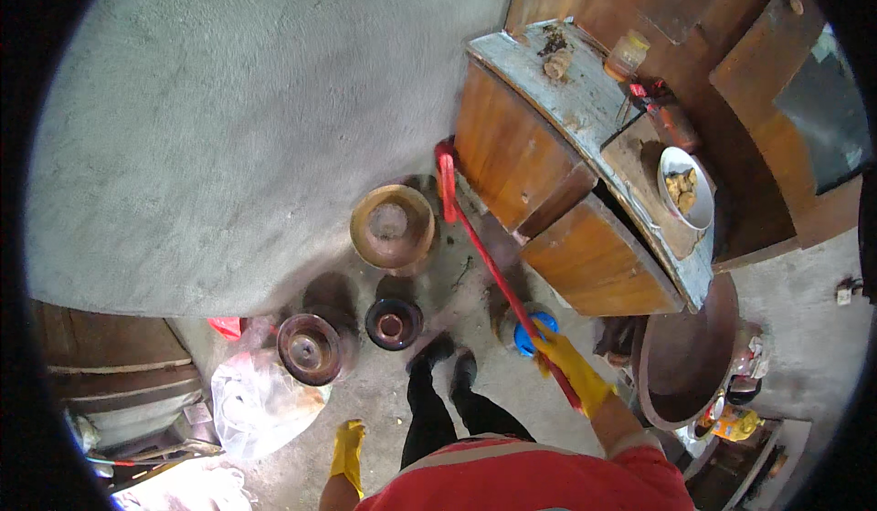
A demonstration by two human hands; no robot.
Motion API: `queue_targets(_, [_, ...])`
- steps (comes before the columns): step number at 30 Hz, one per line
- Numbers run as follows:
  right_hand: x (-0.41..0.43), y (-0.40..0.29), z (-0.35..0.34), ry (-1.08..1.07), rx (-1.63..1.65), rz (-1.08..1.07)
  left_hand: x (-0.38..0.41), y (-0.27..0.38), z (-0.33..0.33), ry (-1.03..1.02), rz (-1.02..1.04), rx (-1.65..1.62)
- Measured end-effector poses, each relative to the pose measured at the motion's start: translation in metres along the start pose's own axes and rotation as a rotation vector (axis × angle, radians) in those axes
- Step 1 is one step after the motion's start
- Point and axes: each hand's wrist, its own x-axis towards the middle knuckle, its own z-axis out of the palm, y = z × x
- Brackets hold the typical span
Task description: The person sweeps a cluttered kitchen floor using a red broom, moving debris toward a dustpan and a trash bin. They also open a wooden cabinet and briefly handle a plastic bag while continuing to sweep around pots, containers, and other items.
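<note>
My right hand (558,353), in a yellow rubber glove, grips the long red handle (495,272) of a broom or similar tool. Its red head (447,179) is at the wall beside the wooden cabinet (517,144); what the far end touches is hard to tell. Below the handle, near my right hand, is a blue round object (526,342) on the floor. My left hand (349,446), also yellow-gloved, hangs low at the left of my body, fingers curled, with nothing seen in it.
A tan basin (364,227) and two dark bowls (379,319) (291,353) stand on the concrete floor. A white plastic bag (250,401) lies left. On the cabinet top are a white bowl of food (706,206) and a jar (625,55). A large brown vat (685,367) stands right.
</note>
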Motion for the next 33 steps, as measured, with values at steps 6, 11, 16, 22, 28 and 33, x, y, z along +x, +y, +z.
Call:
queue_targets(6, [0.07, 0.021, 0.02, 0.152, -0.209, 0.179, -0.066, -0.043, 0.011, -0.049, -0.004, 0.203])
queue_targets(11, [-0.025, 0.032, -0.007, 0.205, -0.182, 0.316, -0.1, -0.042, 0.003, -0.055, 0.018, 0.067])
queue_targets(16, [-0.091, 0.071, -0.049, 0.191, -0.29, 0.284, -0.096, -0.049, -0.018, 0.011, 0.007, -0.13])
queue_targets(22, [-0.033, 0.064, -0.016, 0.452, -1.086, -0.076, -0.078, -0.031, -0.028, -0.03, 0.073, 0.315])
queue_targets(28, [0.05, 0.051, 0.049, 0.393, -1.213, -0.005, -0.048, 0.016, -0.048, -0.117, 0.359, 0.396])
queue_targets(33, [-0.017, 0.136, 0.137, 0.262, -1.141, 0.204, 0.011, 0.015, -0.134, -0.194, 0.467, 0.651])
